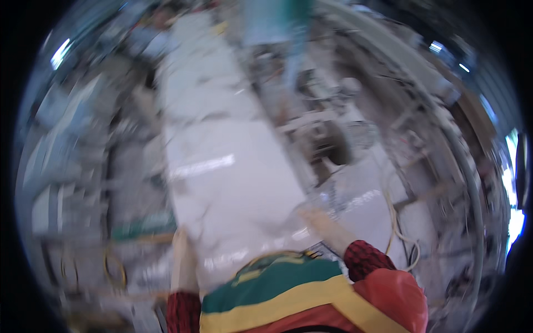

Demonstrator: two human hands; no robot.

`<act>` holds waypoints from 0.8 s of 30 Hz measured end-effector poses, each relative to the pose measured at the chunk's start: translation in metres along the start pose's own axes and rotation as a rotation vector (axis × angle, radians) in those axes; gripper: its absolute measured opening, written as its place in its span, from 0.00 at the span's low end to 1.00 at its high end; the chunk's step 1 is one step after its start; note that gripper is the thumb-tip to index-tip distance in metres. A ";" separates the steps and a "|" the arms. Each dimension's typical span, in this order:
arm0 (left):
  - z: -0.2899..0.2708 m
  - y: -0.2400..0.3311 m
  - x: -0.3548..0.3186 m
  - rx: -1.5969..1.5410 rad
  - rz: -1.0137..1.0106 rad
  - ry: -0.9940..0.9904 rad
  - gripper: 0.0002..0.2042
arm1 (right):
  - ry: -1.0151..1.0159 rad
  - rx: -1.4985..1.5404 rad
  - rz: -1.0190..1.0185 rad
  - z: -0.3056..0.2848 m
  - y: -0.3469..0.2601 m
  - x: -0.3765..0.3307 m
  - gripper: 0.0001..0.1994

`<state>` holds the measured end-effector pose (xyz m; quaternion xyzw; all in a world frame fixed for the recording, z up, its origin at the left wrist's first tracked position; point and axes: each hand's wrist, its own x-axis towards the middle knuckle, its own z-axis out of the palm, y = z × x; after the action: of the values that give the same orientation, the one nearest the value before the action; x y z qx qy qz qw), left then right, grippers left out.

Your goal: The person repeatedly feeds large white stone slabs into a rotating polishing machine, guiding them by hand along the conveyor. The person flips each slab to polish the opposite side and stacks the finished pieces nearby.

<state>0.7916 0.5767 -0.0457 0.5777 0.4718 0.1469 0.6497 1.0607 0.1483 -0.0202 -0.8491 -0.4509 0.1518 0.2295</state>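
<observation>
A long, glossy white surface (233, 155) stretches away from my body, with dark marks or seams across it. My left hand (182, 250) is at its near left edge, pale as if gloved. At the near right edge, my right hand (323, 226) touches or lies very close to the surface. Both hands are smeared by motion, and their fingers cannot be made out. Whether either one grips the edge does not show.
Right of the white surface sits a dusty, machine-like object with a dark round opening (333, 145). A pale hose or cable (393, 219) loops nearby. A green strip (144, 226) lies to the left. A blue-green upright shape (276, 22) stands at the far side. Clutter surrounds everything.
</observation>
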 end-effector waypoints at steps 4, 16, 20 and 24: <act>0.055 0.033 0.010 0.027 0.155 -0.262 0.30 | 0.214 -0.124 -0.077 0.084 0.086 0.000 0.20; 0.128 0.095 -0.020 0.653 0.803 -0.521 0.31 | 0.113 1.006 0.502 0.066 0.001 -0.077 0.15; 0.154 0.102 -0.024 0.860 1.063 -0.590 0.32 | 0.160 1.028 0.473 0.062 -0.007 -0.066 0.17; 0.182 0.094 -0.020 1.011 1.218 -0.609 0.32 | 0.239 0.981 0.429 0.062 -0.004 -0.059 0.19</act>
<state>0.9570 0.4778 0.0264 0.9662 -0.1082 0.0806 0.2195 0.9973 0.1169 -0.0679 -0.7268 -0.1149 0.2899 0.6120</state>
